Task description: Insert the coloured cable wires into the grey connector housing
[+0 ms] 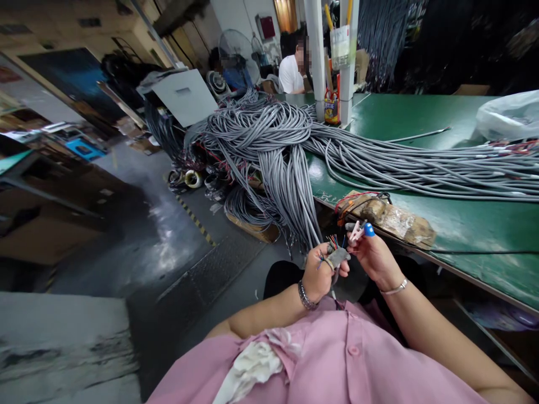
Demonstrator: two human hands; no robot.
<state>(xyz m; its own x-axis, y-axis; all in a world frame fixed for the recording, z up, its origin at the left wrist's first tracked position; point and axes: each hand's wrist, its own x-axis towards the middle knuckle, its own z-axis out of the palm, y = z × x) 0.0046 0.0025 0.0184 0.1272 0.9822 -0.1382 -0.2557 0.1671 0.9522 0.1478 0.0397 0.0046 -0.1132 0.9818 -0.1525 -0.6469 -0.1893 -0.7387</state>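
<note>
In front of my chest, my left hand [319, 273] is closed around the end of a grey cable, with thin coloured wires [332, 242] fanning out above the fingers. A grey, worn-looking piece [338, 257] shows at its fingertips; whether it is a finger cover or part of the cable I cannot tell. Just to the right, my right hand [379, 261] pinches a small pink clip-like tool [356, 232]. One fingertip of this hand wears a blue cover [369, 229]. The two hands are close together, and fine wires show between them.
A large heap of grey cables [261, 126] lies over the green table [475, 224] and hangs off its left end. A taped wooden block [393, 219] with wires sits at the near edge. A plastic bag [511, 115] lies right. A person [290, 73] sits beyond the table.
</note>
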